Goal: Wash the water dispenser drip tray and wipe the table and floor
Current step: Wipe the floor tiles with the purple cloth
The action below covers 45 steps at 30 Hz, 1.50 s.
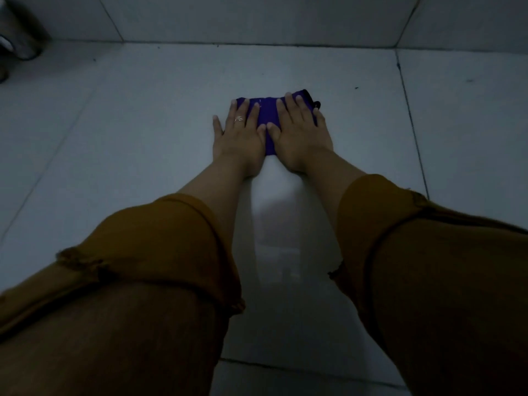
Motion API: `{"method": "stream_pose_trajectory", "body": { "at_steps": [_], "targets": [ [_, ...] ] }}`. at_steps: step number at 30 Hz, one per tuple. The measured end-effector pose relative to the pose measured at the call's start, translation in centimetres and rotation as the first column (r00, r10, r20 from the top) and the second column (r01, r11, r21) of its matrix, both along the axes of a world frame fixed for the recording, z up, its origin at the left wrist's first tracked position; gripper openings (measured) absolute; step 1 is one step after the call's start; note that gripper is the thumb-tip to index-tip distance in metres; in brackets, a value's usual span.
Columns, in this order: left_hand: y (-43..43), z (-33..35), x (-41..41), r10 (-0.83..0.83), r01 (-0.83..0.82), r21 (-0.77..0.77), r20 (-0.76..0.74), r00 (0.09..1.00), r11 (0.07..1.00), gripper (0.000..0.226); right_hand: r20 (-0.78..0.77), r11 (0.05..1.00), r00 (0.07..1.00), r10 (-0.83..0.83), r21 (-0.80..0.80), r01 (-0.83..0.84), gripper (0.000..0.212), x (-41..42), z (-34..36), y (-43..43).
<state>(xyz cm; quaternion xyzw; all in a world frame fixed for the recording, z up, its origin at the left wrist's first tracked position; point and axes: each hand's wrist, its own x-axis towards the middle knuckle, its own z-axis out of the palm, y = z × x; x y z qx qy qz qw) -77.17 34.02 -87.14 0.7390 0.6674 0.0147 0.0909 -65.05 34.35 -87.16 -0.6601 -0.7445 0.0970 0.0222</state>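
On the tiled floor (114, 138), left hand (243, 132) and right hand (298, 131) press straight-fingered on a purple cloth (264, 110)

Dim light over a pale tiled floor (120, 144) — dark grout lines (412, 124), a metal container (21, 30) (blurred) top-left.

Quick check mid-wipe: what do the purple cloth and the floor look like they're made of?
Purple cloth: soft matte fabric that lies folded flat, with a dark trimmed edge; the weave is too dim to tell.
Floor: large pale tiles, probably glazed ceramic; dark grout lines and a faint reflection suggest a smooth, glossy finish.
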Motion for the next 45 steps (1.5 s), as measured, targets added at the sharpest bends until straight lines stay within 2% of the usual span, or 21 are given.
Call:
{"method": "stream_pose_trajectory", "body": {
  "at_steps": [6, 11, 19, 25, 35, 45],
  "targets": [
    [-5.3, 0.2, -0.4, 0.001, 0.0, -0.018, 0.032, 0.999, 1.0, 0.053, -0.023, 1.0, 1.0, 0.004, -0.008, -0.004, 0.06, -0.3, 0.3, -5.4],
    [-12.9, 0.7, -1.5, 0.02, -0.017, -0.049, 0.056, 0.998, 0.999, 0.053, -0.063, 1.0, 0.998, 0.011, 0.02, -0.009, 0.059, -1.5, 0.5, -13.2],
    [-27.3, 1.0, -3.9, 0.087, -0.084, -0.081, 0.041, 0.995, 0.993, 0.054, -0.096, 0.996, 0.994, 0.049, -0.069, -0.055, 0.06, -4.3, 0.9, -26.6],
    [-33.3, 1.1, -5.4, 0.105, -0.103, -0.099, 0.017, 0.994, 0.99, 0.054, -0.084, 0.99, 0.993, 0.08, -0.111, -0.089, 0.061, -5.6, 1.2, -32.2],
    [-31.6, 1.0, -7.5, 0.096, -0.096, -0.081, -0.003, 0.995, 0.992, 0.055, -0.079, 0.988, 0.991, 0.107, -0.1, -0.115, 0.061, -7.5, 1.4, -30.5],
    [-17.2, 0.5, -12.3, 0.076, -0.08, -0.094, -0.046, 0.996, 0.992, 0.055, -0.075, 0.986, 0.99, 0.124, -0.104, -0.131, 0.06, -12.0, 1.5, -16.7]
  ]
}}
